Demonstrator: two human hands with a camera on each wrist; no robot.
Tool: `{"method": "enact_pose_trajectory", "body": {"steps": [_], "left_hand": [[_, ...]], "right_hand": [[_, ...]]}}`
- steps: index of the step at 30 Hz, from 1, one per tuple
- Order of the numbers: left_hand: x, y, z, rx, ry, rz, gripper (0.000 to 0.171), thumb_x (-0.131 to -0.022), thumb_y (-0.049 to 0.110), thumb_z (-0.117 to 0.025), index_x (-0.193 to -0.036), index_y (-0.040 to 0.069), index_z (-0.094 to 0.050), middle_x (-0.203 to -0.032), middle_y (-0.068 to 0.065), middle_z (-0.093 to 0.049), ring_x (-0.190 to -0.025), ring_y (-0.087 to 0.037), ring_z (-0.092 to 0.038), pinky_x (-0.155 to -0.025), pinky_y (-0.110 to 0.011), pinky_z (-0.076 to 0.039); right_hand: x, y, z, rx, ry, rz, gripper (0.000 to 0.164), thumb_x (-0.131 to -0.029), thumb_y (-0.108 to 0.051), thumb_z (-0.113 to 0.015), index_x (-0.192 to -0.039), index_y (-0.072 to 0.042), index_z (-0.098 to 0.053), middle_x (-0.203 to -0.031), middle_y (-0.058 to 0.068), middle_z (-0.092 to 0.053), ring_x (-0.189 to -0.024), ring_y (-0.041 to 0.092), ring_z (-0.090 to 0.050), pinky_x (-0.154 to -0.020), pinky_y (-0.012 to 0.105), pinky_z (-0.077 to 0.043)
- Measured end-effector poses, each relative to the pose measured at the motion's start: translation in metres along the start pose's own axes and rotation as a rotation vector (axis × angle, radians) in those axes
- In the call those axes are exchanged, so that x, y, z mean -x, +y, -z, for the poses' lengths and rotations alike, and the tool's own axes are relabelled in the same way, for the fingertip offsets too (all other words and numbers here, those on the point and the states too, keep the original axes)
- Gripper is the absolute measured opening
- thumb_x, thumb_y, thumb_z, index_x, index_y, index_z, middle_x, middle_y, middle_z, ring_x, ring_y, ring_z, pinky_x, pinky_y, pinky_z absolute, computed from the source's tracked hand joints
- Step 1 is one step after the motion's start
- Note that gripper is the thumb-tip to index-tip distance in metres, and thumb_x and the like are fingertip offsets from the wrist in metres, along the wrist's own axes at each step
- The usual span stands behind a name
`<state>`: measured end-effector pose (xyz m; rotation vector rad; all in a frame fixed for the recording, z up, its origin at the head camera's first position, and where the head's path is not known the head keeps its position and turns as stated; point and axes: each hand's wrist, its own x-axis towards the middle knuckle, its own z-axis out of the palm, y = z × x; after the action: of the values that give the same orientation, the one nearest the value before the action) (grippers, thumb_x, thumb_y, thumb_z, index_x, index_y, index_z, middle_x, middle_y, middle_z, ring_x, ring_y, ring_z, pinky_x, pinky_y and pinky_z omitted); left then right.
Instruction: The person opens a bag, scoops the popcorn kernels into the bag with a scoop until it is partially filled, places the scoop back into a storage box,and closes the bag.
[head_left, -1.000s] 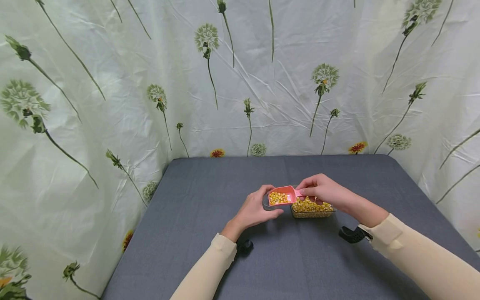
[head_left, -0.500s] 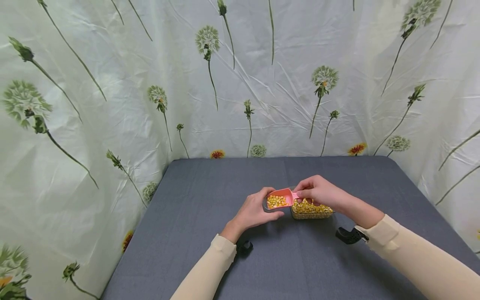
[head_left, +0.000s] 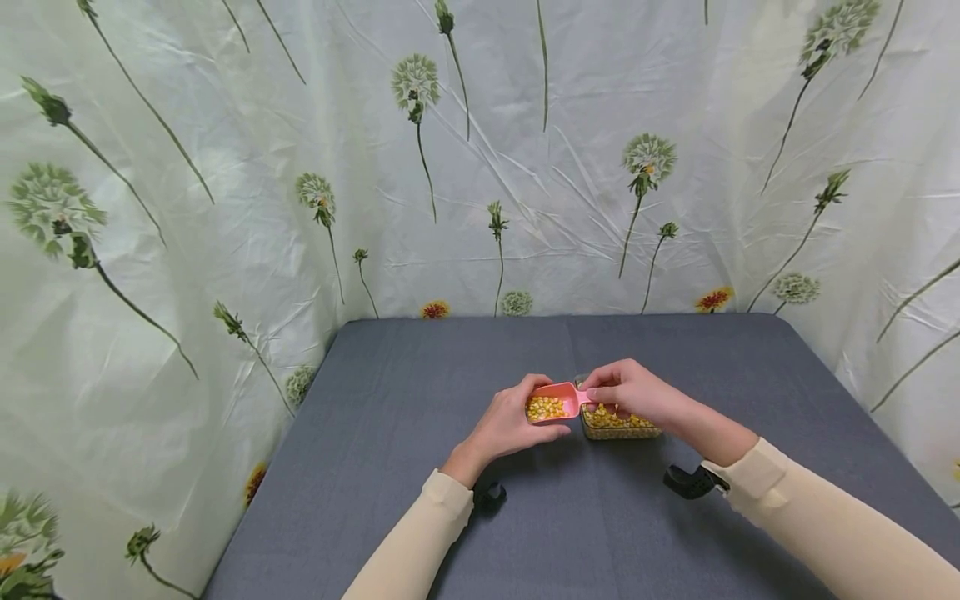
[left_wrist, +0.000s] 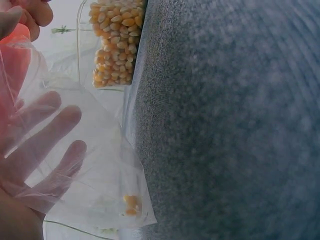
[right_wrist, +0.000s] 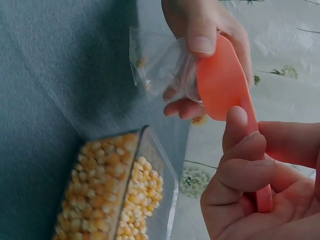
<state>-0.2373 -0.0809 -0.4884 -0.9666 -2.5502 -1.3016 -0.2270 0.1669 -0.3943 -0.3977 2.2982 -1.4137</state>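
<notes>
My right hand [head_left: 637, 396] grips the handle of a pink scoop [right_wrist: 222, 80], its fingers curled round it. Corn kernels [head_left: 546, 407] fill the front of the scoop. In my left hand [head_left: 501, 425] is a clear plastic bag [left_wrist: 102, 165], held by its mouth, with the thumb on one side and fingers on the other. The scoop's front reaches into the mouth between them. A few kernels [left_wrist: 131, 205] lie in the bag's bottom corner. Just right of the bag, below my right hand, stands a clear rectangular container [right_wrist: 145, 132] of corn kernels.
The dark grey table [head_left: 420, 367] carries the container. Behind it and at the sides hangs a white curtain [head_left: 480, 167] with a dandelion print. Black wrist devices [head_left: 690, 482] hang under both cuffs, close above the table.
My right hand has moved left and slightly toward me, bringing the scoop's front from over the bag's mouth to between my left thumb and fingers. My left hand has barely moved.
</notes>
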Motion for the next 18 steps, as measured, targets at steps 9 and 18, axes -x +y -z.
{"method": "enact_pose_trajectory", "body": {"steps": [9, 18], "left_hand": [[-0.0024, 0.0054, -0.0047, 0.207, 0.062, 0.055, 0.087, -0.073, 0.039, -0.091, -0.14, 0.029, -0.036, -0.129, 0.007, -0.056, -0.106, -0.01, -0.059, -0.086, -0.032, -0.053], [-0.002, 0.0076, -0.0019, 0.359, 0.021, 0.088, 0.091, -0.076, 0.027, -0.091, -0.145, 0.035, -0.032, -0.134, 0.006, -0.051, -0.114, -0.013, -0.057, -0.091, -0.033, -0.052]], "right_hand": [[0.0012, 0.0045, -0.0062, -0.088, 0.032, 0.001, 0.025, -0.101, -0.014, -0.061, -0.118, 0.003, -0.069, -0.082, 0.014, -0.06, -0.062, 0.02, -0.044, -0.053, 0.03, -0.04], [0.0006, 0.0097, -0.0084, -0.091, 0.095, -0.028, 0.027, -0.101, -0.019, -0.063, -0.118, 0.001, -0.07, -0.083, 0.011, -0.058, -0.067, 0.02, -0.047, -0.058, 0.033, -0.043]]}}
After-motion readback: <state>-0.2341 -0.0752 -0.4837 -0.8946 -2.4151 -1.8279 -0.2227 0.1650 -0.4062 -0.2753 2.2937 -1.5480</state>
